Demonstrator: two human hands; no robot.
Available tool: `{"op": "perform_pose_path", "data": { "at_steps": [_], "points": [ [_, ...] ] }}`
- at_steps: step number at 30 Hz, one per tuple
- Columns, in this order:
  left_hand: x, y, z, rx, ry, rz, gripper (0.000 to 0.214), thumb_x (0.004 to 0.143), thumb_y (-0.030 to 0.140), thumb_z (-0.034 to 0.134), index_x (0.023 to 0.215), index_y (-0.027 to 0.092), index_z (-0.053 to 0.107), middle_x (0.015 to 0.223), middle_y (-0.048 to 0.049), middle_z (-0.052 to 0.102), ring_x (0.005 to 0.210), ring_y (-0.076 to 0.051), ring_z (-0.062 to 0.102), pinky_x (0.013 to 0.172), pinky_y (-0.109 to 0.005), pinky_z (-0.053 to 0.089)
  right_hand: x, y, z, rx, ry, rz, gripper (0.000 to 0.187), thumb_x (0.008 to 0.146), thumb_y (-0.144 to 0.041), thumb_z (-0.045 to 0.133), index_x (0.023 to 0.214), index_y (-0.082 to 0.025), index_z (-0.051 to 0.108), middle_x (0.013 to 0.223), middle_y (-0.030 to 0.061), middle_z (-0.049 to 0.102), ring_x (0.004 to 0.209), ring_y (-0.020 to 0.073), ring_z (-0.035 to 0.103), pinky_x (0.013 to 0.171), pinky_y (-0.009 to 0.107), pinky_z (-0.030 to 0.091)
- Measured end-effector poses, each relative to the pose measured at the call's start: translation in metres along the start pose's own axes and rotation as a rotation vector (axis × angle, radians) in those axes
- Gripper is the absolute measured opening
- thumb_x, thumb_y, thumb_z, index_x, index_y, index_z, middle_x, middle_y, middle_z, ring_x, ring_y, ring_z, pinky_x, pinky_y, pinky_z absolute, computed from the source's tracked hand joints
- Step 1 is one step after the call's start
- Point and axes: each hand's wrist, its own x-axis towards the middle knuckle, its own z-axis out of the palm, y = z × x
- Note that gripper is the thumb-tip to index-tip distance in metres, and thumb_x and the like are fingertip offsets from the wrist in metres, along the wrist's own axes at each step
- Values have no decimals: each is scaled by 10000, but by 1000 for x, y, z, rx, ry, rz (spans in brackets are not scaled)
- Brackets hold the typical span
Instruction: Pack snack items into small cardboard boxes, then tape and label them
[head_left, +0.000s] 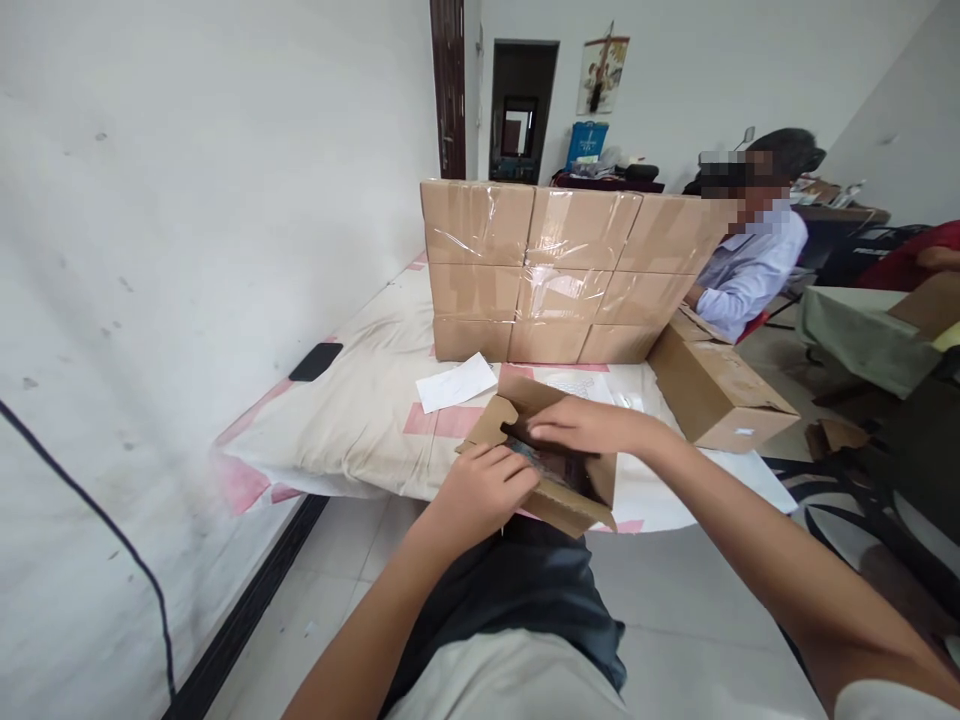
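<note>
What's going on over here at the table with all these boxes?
A person has both hands at a small open cardboard box on the near edge of the table. The left hand curls its fingers at the box's near side. The right hand lies flat across the opening. Behind it stands a stack of taped cartons, with a white paper in front and another person seated beyond.

Bright, even daylight; soft shadows; wide-angle bending at edges
</note>
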Motion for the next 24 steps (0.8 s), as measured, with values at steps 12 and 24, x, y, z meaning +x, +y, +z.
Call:
{"op": "perform_pose_path", "data": {
  "at_steps": [12, 24],
  "points": [
    [24, -74, 4, -658, -135, -613, 267, 914, 508, 637, 1011, 276, 726, 1065, 10, 767, 1008, -226, 691, 882, -333, 532, -78, 42, 149, -48, 1015, -144, 285, 1039, -318, 375, 1095, -227, 639, 1063, 130, 696, 1097, 322, 639, 916, 531, 497],
    [18, -77, 44, -780, -72, -745, 760, 863, 225, 521, 1592, 301, 324, 1693, -55, 299, 1438, -250, 477, 1155, -429, 455, -42, 86, 137, 492, 1327, -13, 229, 1003, -359, 574, 1202, -273, 649, 1182, 85, 726, 1301, 284, 624, 1155, 537, 441]
  ]
}}
